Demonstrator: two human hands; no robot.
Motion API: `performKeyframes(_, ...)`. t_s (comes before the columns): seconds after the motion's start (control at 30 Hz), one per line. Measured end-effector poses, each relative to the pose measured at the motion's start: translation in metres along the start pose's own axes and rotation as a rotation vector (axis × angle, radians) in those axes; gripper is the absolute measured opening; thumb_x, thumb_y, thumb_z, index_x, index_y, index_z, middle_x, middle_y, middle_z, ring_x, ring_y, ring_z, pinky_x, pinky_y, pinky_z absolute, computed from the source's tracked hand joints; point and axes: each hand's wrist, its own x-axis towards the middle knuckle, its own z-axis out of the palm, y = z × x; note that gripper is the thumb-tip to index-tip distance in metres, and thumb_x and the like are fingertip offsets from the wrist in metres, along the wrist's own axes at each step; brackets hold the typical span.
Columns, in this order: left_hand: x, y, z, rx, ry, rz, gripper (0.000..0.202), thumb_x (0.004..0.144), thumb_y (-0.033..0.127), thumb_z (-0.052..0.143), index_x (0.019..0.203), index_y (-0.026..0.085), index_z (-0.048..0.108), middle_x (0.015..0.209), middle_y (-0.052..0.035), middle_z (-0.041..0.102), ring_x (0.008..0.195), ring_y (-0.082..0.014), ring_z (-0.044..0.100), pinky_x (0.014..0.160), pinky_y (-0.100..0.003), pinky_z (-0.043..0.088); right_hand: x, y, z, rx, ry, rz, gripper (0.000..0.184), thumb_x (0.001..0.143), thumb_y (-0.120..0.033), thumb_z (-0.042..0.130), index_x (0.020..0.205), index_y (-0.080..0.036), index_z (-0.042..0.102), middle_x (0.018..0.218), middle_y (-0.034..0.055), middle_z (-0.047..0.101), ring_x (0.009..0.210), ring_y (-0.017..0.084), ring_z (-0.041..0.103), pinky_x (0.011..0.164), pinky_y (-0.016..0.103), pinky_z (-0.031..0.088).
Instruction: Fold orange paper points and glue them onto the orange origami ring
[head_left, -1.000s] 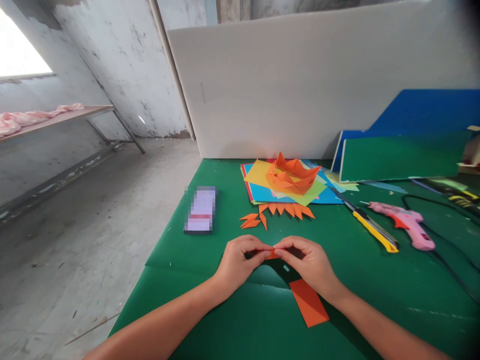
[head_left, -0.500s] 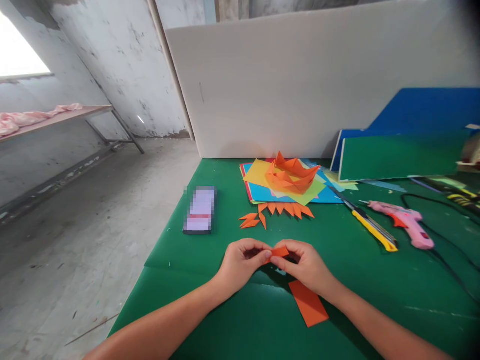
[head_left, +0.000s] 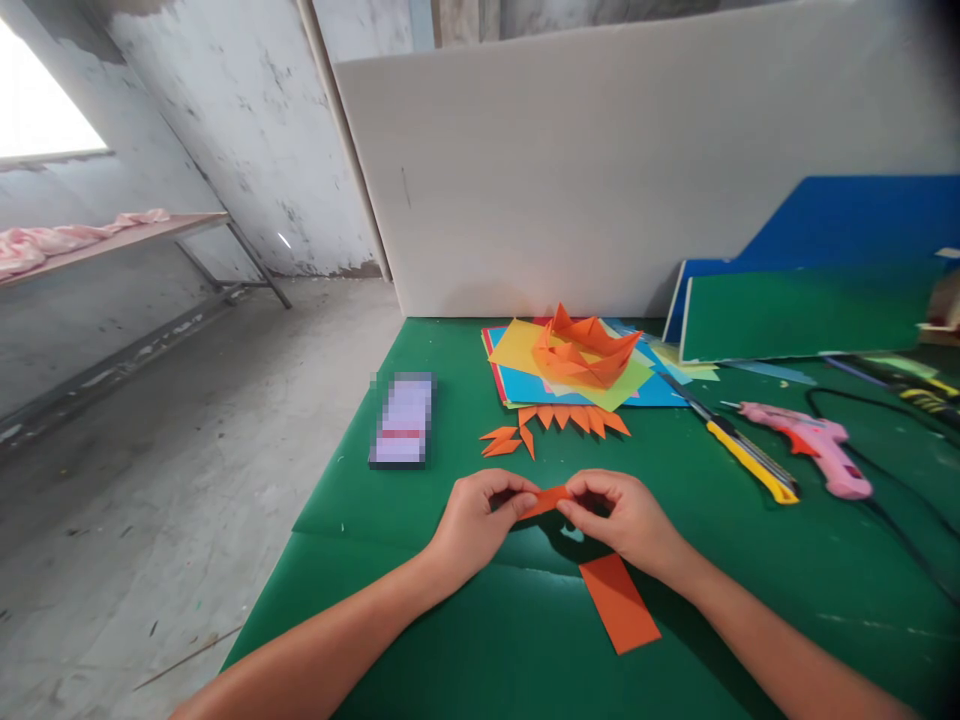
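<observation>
The left hand [head_left: 484, 512] and the right hand [head_left: 621, 515] face each other over the near middle of the green tabletop [head_left: 420, 630], sharing 1 small orange paper strip [head_left: 547, 501]. The left thumb and forefinger pinch the strip's left end, and the right thumb and forefinger pinch its right end; a short orange stretch shows between the 2 grips. Just nearer, below the right hand, lies 1 flat orange paper rectangle [head_left: 619, 604], set at a slant.

Farther off, a row of pointed orange folded pieces [head_left: 576, 419] lies along the near edge of a stack of coloured paper [head_left: 507, 386], with a few loose folded pieces [head_left: 501, 440] at its left. On the stack sits an orange folded-paper ring [head_left: 576, 368] with raised points; yellow paper shows inside it. To the left lies 1 phone [head_left: 406, 418], its screen pixelated.

On the right, a yellow utility knife [head_left: 750, 460] lies aslant, with a pink glue gun [head_left: 823, 440] just beside it, trailing a black cable [head_left: 907, 568]. At the far side stand a white board [head_left: 555, 180] and, to the right, green [head_left: 795, 312] and blue [head_left: 847, 225] boards.
</observation>
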Motion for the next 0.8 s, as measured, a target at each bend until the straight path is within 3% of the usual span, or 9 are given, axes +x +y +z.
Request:
performKeyframes(0.1, 0.0, -0.001, -0.003, 0.019, 0.001, 0.0, 0.011, 0.08, 0.025, 0.063, 0.08, 0.019, 0.072, 0.078, -0.001, 0.071, 0.071, -0.0145, 0.064, 0.064, -0.021, 0.048, 0.0, 0.006, -0.006, 0.023, -0.002, 0.015, 0.02, 0.084, -0.032, 0.06, 0.069, -0.019, 0.058, 0.064, -0.0018, 0.053, 0.058, 0.012, 0.047, 0.053, 0.023, 0.038)
performKeyframes(0.27, 0.001, -0.005, -0.008, -0.036, 0.005, -0.049, 0.011, 0.078, 0.026, 0.064, 0.082, 0.018, 0.071, 0.08, -0.0015, 0.07, 0.072, -0.0147, 0.063, 0.066, -0.022, 0.049, 0.001, 0.01, -0.016, 0.146, 0.113, 0.07, 0.018, 0.084, -0.035, 0.061, 0.077, -0.019, 0.062, 0.073, 0.0004, 0.06, 0.067, 0.014, 0.055, 0.062, 0.024, 0.045)
performKeyframes(0.37, 0.001, -0.007, -0.005, -0.116, -0.034, -0.047, 0.015, 0.077, 0.026, 0.066, 0.088, 0.017, 0.07, 0.077, -0.0013, 0.067, 0.071, -0.0138, 0.061, 0.066, -0.022, 0.049, 0.001, 0.005, -0.01, 0.148, 0.006, 0.037, 0.02, 0.082, -0.038, 0.065, 0.09, -0.02, 0.065, 0.078, 0.0019, 0.063, 0.071, 0.016, 0.057, 0.064, 0.025, 0.047)
performKeyframes(0.47, -0.002, -0.005, 0.001, -0.164, -0.075, -0.037, 0.021, 0.077, 0.028, 0.067, 0.094, 0.016, 0.067, 0.076, -0.001, 0.064, 0.069, -0.0125, 0.059, 0.064, -0.022, 0.048, 0.002, 0.0, 0.0, 0.046, -0.056, -0.005, 0.02, 0.085, -0.038, 0.062, 0.081, -0.019, 0.065, 0.073, 0.0015, 0.061, 0.065, 0.014, 0.054, 0.057, 0.024, 0.043)
performKeyframes(0.57, -0.005, -0.001, 0.004, -0.113, -0.084, -0.007, 0.025, 0.078, 0.031, 0.067, 0.098, 0.016, 0.066, 0.077, -0.0012, 0.063, 0.068, -0.0118, 0.056, 0.063, -0.021, 0.046, 0.002, -0.003, 0.005, -0.01, -0.03, -0.017, 0.024, 0.088, -0.038, 0.058, 0.072, -0.019, 0.062, 0.069, 0.0006, 0.06, 0.063, 0.014, 0.052, 0.057, 0.024, 0.04)
performKeyframes(0.8, -0.008, 0.003, 0.005, 0.126, -0.096, -0.004, 0.019, 0.077, 0.033, 0.064, 0.075, 0.014, 0.065, 0.064, 0.002, 0.054, 0.057, -0.0091, 0.042, 0.051, -0.019, 0.033, -0.002, -0.006, 0.006, -0.004, 0.033, -0.05, 0.021, 0.088, -0.036, 0.058, 0.075, -0.02, 0.062, 0.072, 0.0004, 0.063, 0.068, 0.015, 0.056, 0.061, 0.024, 0.043)
